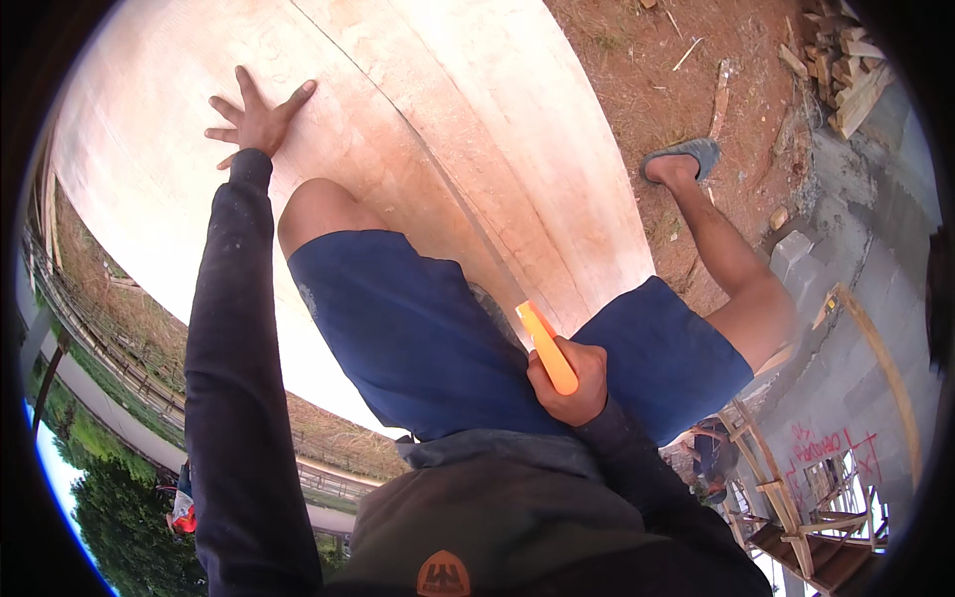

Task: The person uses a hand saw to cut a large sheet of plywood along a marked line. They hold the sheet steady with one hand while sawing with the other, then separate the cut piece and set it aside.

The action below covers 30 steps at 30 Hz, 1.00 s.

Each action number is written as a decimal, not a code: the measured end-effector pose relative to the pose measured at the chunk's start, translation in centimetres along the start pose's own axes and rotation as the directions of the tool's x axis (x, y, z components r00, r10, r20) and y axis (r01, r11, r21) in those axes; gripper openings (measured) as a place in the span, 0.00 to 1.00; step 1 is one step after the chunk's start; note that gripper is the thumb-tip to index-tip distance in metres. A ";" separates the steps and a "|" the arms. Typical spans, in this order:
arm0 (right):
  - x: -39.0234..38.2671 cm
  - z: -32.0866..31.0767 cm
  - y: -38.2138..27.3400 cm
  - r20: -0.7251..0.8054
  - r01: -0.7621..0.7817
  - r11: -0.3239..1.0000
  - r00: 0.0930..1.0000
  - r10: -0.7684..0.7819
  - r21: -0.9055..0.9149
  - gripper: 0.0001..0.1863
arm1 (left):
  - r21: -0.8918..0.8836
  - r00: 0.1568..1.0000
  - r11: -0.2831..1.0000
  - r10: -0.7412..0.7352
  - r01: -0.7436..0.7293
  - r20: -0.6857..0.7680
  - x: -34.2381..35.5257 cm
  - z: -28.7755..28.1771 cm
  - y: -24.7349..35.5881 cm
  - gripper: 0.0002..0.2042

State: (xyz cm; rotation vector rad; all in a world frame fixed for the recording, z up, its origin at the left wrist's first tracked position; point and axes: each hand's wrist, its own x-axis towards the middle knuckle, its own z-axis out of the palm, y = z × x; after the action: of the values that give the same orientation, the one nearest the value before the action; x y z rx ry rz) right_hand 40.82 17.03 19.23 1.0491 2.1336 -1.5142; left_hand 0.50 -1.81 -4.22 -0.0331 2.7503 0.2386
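Observation:
A large pale plywood sheet (428,189) spreads out below me, with a dark straight line running across it from the far edge toward my right hand. My left hand (261,124) lies flat on the sheet, fingers spread, left of that line. My right hand (577,383) is wrapped round the orange handle of a handsaw (545,348), close to my body. The saw's thin blade shows nearly edge-on, lined up with the dark line; how deep it sits in the wood I cannot tell. My left knee (323,214) rests on the sheet.
My right foot in a grey slipper (686,157) stands on reddish soil beside the sheet. Wood offcuts (851,75) are piled at the far right. Grey concrete (865,249) and timber framing (786,507) lie to the right. Other people are partly visible at both lower sides.

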 end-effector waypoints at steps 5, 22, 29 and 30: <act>8.5 3.9 -1.4 -0.061 0.099 0.994 0.993 -0.096 0.039 0.06 | -0.014 1.000 1.000 -0.006 0.007 0.030 -0.4 -0.1 0.7 0.65; 9.2 3.7 0.9 -0.105 0.149 0.987 0.984 -0.142 0.054 0.06 | -0.005 1.000 1.000 -0.016 0.016 0.025 0.0 0.1 0.7 0.65; 19.1 9.1 -0.6 -0.122 0.189 0.979 0.976 -0.179 0.082 0.12 | -0.017 1.000 0.999 0.028 -0.028 -0.005 0.7 0.3 -0.8 0.65; 19.1 9.0 -0.5 -0.120 0.180 0.981 0.978 -0.170 0.073 0.12 | -0.026 0.999 0.999 0.037 -0.038 -0.001 0.6 0.1 -0.6 0.64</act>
State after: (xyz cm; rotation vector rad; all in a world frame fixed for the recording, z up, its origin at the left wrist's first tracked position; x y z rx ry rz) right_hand 26.15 15.96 4.01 1.0195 2.3117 -1.6741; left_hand 0.01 -2.34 -4.67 0.0115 2.7502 0.2847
